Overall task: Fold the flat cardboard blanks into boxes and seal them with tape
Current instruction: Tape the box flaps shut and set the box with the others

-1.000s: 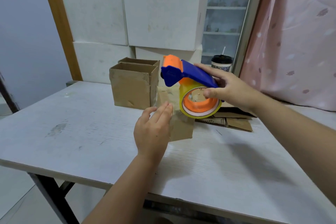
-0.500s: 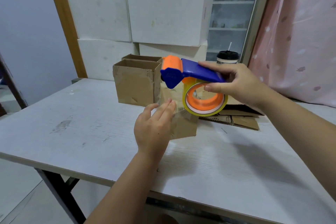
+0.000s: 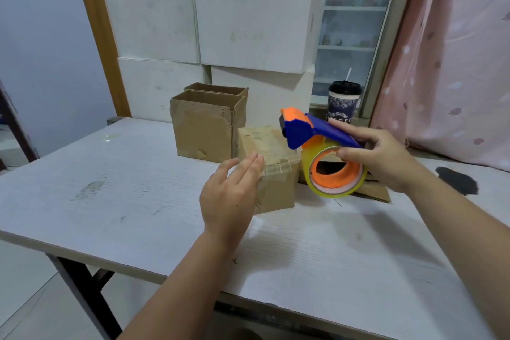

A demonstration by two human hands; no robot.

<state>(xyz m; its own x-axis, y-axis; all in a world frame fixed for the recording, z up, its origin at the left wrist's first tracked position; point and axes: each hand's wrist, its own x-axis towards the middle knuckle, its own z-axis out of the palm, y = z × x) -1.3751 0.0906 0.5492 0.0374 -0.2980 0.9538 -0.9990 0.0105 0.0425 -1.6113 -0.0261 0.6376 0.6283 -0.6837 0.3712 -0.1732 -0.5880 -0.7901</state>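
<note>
Small taped box [image 3: 276, 171] sits mid-bench [image 3: 124, 196], just in front of the open-topped boxes [image 3: 202, 130]. Left hand [image 3: 230, 196]: fingers straight, pressed together, at the box's near-left corner (contact likely, not certain). Right hand [image 3: 383, 159] grips the tape dispenser [image 3: 317, 135], fingers curled over its blue handle, beside the box.

Risk: the light box may skid or tip if tape is dragged across it while barely steadied, and the tape may wrinkle.

Count: one closed box, two open, one dispenser, flat blanks [image 3: 378, 192] (number unclear), four white cartons [image 3: 256, 16], one cup [image 3: 343, 102].
</note>
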